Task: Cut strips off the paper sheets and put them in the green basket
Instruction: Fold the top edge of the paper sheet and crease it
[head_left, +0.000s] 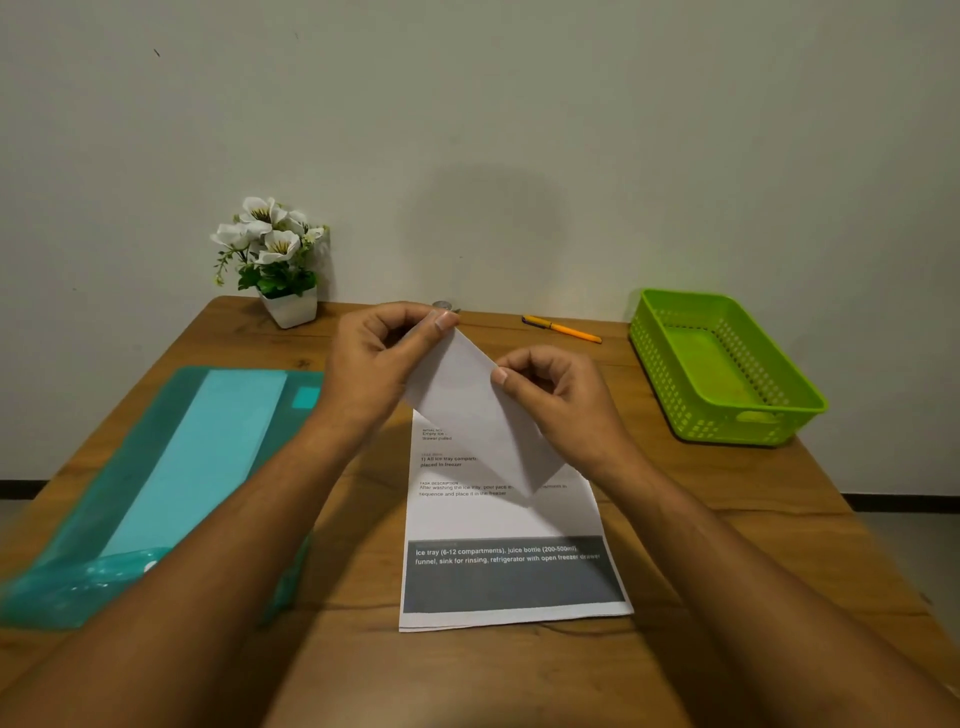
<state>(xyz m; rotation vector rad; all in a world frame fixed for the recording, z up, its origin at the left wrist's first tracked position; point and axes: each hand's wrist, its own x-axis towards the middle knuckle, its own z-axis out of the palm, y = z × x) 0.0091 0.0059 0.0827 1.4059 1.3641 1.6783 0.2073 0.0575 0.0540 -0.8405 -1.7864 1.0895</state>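
A white paper strip (475, 410) hangs tilted in the air above the printed paper sheets (509, 566) that lie on the wooden table. My left hand (382, 358) pinches the strip's upper end between thumb and fingers. My right hand (558, 395) pinches its right edge lower down. The green basket (727, 415) stands at the right of the table, apart from both hands, and looks empty.
A teal plastic folder (156, 467) with a light sheet inside lies at the left. A white pot of artificial flowers (278, 260) stands at the back left. An orange cutter knife (563, 328) lies near the back edge, left of the basket.
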